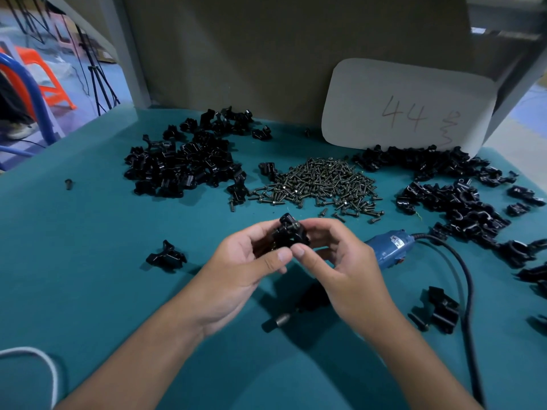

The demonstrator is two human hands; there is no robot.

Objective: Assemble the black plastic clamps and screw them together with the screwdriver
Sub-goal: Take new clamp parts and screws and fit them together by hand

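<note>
Teal table (88, 261): two hands, left hand (236, 270) and right hand (334, 261), grip one clamp (288, 233).

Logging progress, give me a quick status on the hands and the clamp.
Left hand and right hand both grip clamp, screw in it. Screwdriver lies on table, untouched. Nothing in the way.

A black plastic clamp (288, 233) with a screw in its top is sitting tilted at centre; the blue screwdriver (384, 247) is lying just right, tip pointing near-left.
</note>
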